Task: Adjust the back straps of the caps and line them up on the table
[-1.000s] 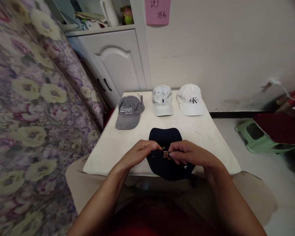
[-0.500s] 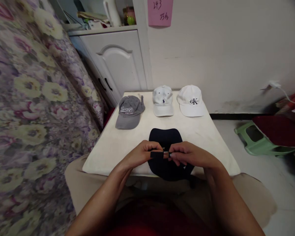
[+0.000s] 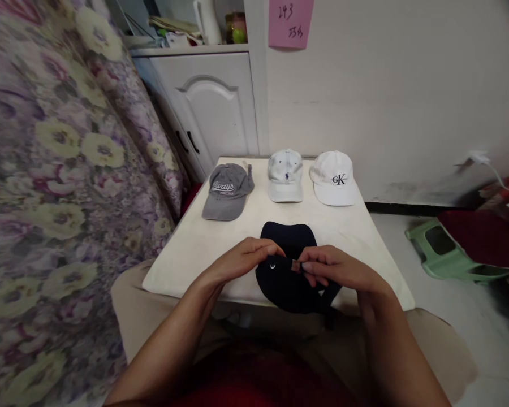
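A black cap (image 3: 284, 291) lies upside-down-looking at the table's near edge, its brim (image 3: 289, 233) pointing away from me. My left hand (image 3: 252, 255) has its fingers closed on the cap's back edge, left of a small white mark on the fabric. With thumb and fingers, my right hand (image 3: 333, 267) pinches the dark strap just right of a small metal-looking buckle (image 3: 296, 265). More of the strap hangs beside the cap on the right. Fingertips of my left hand are partly hidden behind the band.
On the cream-covered table (image 3: 186, 254) stand a grey cap (image 3: 228, 195), a pale blue cap (image 3: 285, 176) and a white cap (image 3: 335, 178) along the far side. A flowered curtain (image 3: 68, 198) hangs at left; a green stool (image 3: 428, 243) stands at right.
My left hand has shifted along the band away from the buckle, uncovering the white mark. The buckle and my right hand sit slightly further right. The camera view has turned slightly.
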`<act>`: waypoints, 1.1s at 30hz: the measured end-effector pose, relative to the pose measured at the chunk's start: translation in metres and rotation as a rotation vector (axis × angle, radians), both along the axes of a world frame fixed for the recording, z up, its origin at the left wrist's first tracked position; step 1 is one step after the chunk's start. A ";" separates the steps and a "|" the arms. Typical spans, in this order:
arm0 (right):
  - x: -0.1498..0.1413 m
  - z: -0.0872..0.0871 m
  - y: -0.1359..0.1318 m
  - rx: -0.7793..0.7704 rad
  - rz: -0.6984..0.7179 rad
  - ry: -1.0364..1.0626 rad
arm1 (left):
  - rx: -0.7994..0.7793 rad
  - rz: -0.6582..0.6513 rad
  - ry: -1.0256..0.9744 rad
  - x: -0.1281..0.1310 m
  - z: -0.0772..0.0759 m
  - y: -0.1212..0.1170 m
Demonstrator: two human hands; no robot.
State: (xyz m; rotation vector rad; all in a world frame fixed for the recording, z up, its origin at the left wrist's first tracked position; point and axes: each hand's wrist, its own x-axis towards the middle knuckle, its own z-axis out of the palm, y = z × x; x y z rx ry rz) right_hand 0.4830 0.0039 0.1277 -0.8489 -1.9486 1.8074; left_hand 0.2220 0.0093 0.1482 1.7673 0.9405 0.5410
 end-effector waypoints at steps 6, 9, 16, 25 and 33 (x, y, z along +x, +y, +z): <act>0.003 -0.001 -0.002 -0.028 -0.005 0.003 | -0.102 -0.031 -0.048 0.003 -0.005 0.000; 0.003 0.000 -0.003 -0.037 0.001 0.013 | -0.160 -0.035 -0.049 0.007 -0.009 0.000; 0.002 0.004 -0.004 -0.028 -0.003 -0.003 | -0.205 -0.010 -0.048 0.021 -0.009 -0.002; 0.001 0.009 -0.005 -0.009 -0.016 -0.025 | -0.179 0.006 -0.050 0.022 -0.010 0.000; -0.007 0.012 -0.004 0.057 -0.080 -0.065 | -0.204 0.032 -0.039 0.024 -0.007 -0.003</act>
